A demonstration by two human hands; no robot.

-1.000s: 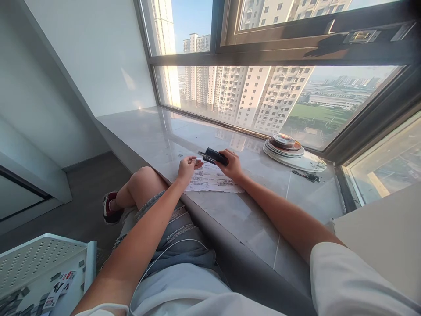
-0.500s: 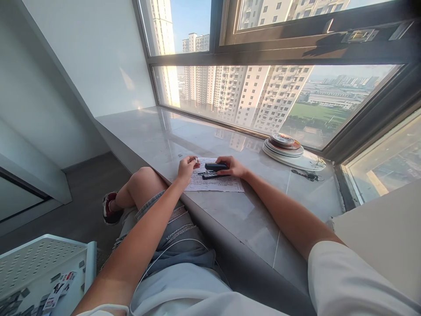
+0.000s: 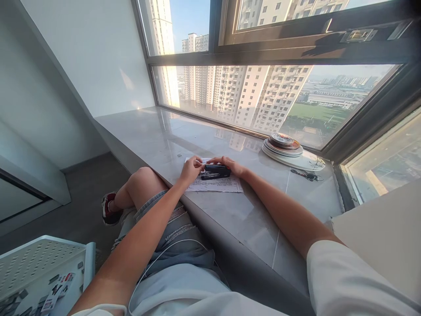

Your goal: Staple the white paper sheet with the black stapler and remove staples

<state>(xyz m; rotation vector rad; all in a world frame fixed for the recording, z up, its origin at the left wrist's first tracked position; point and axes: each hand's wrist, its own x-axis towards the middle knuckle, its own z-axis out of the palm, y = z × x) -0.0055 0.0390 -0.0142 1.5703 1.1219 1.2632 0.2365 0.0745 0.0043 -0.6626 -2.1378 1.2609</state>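
Observation:
A black stapler [image 3: 216,172] lies on its side or base over a printed sheet of paper [image 3: 226,186] on the grey stone sill; which way up it rests I cannot tell. My right hand [image 3: 231,165] reaches along its far side and rear, the fingers stretched against it and holding it. At the stapler's left end, my left hand [image 3: 191,170] is closed in a pinch, fingertips touching or nearly touching the metal parts there. Whatever small piece sits between those fingertips is too small to make out. A tiny grey piece [image 3: 179,155] lies beyond the left hand.
Stacked plates [image 3: 283,147] and a bunch of keys [image 3: 307,175] are at the right of the sill [image 3: 138,131]. Behind it stands a large window [image 3: 230,94]. A white perforated cart [image 3: 42,254] holding small grey pieces is at lower left.
My left hand has moved right, up to the stapler's end. The stapler's gaping arms have come closer together, and my right fingers have stretched forward along it.

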